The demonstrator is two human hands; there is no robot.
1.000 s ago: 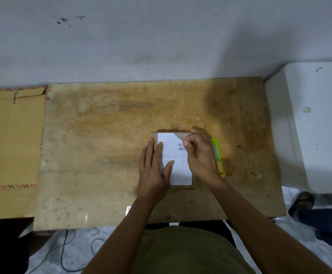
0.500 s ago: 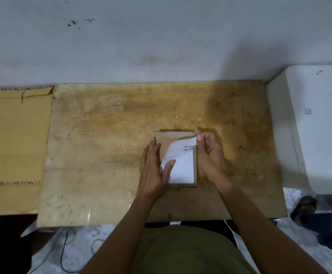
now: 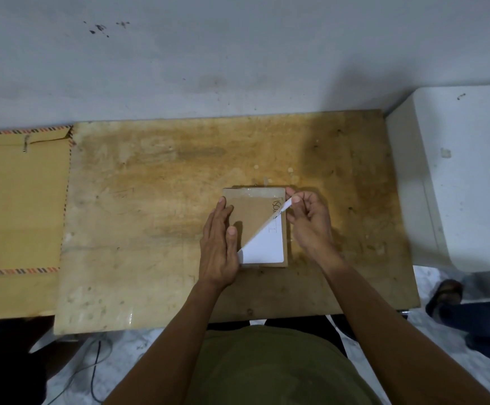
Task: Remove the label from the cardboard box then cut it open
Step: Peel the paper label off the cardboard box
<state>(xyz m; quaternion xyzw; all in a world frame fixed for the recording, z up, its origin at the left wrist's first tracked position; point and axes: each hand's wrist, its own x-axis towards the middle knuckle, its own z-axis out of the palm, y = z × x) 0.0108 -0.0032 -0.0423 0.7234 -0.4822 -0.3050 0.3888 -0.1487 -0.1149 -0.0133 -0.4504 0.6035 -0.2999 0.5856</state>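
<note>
A small flat cardboard box lies on the wooden table, right of centre. Its white label is peeled diagonally, and only the lower right part still lies on the box. My right hand pinches the lifted label corner above the box's top right. My left hand lies flat with fingers together, pressing down the box's left side. The yellow-green cutter seen earlier is hidden behind my right hand.
The stained wooden table stands against a grey wall. A large yellow envelope lies at the left. A white cabinet stands to the right. Another person's foot is on the floor at lower right. Cables run under the table.
My right hand has pulled the label's top corner up and to the right, baring the box's upper left face. My left hand has stayed pressing the box.
</note>
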